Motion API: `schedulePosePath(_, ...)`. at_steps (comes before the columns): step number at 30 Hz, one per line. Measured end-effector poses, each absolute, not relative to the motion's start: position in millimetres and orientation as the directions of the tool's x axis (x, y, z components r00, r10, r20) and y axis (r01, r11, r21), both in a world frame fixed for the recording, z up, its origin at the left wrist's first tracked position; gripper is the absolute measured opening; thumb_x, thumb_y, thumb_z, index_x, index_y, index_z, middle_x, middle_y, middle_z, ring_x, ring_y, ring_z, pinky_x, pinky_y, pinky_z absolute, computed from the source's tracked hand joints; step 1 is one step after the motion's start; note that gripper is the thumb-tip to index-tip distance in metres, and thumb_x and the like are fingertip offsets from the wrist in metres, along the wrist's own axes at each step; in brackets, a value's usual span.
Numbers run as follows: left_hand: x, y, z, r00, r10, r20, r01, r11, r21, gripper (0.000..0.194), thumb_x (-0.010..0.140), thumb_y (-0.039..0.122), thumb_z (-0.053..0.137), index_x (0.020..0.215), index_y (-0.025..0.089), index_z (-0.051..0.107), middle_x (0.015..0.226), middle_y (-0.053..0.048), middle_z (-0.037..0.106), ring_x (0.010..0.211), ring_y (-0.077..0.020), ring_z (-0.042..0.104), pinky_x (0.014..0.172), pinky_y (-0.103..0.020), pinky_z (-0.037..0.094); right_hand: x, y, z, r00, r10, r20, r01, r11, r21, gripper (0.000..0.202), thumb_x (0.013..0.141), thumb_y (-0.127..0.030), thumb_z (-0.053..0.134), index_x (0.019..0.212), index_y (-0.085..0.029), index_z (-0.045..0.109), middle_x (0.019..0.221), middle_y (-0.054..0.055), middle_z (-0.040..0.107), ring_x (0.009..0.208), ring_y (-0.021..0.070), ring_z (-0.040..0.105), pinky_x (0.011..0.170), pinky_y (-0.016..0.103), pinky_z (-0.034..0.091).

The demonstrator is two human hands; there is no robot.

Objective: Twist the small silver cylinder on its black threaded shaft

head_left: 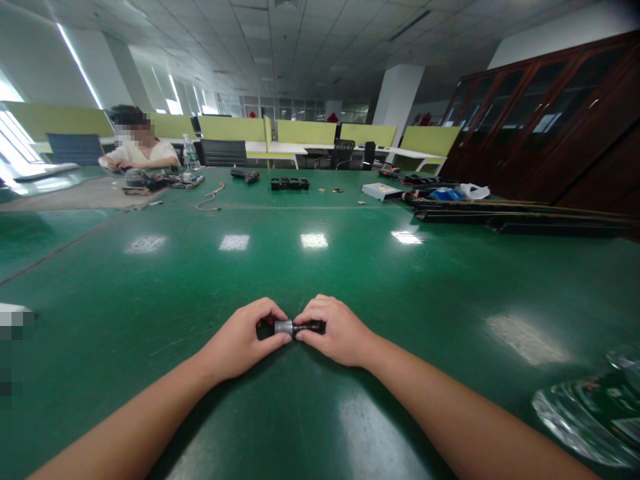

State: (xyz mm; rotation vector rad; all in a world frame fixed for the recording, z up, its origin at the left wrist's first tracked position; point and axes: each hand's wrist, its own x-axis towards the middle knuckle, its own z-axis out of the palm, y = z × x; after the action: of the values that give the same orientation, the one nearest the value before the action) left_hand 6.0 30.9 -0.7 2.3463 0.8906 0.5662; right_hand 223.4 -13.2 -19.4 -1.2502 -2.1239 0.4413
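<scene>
A small cylindrical part with a silver sleeve (284, 327) and a black shaft (305, 327) lies sideways just over the green table (320, 267), at the middle front. From its left end, my left hand (246, 339) grips the silver section between thumb and fingers. The black section on the right is pinched by my right hand (336, 331). Both sets of fingertips nearly meet at the joint between silver and black. Whether the part touches the table cannot be made out.
A clear plastic bottle (590, 413) lies at the right front. Far back are a power drill (245, 176), a black module (290, 184), a grey box (381, 192) and long black bars (460, 212). A person (143, 150) sits at the far left.
</scene>
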Motion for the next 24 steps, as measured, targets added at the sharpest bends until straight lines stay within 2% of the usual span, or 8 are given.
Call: schedulePosePath(24, 8.3, 28.6, 2.5, 0.680, 0.715, 0.163, 0.481, -0.603, 0.636, 0.014, 0.085, 0.030, 0.065, 0.094, 0.020, 0.066, 0.089, -0.003, 0.068, 0.081, -0.0189, 0.061, 0.072, -0.029, 0.046, 223.5, -14.0, -16.3, -0.333, 0.874, 0.354, 0.656, 0.484, -0.579, 0.013, 0.071, -0.017, 0.077, 0.083, -0.020, 0.073, 0.075, 0.000, 0.068, 0.076, 0.0161, 0.058, 0.074, 0.030, 0.042)
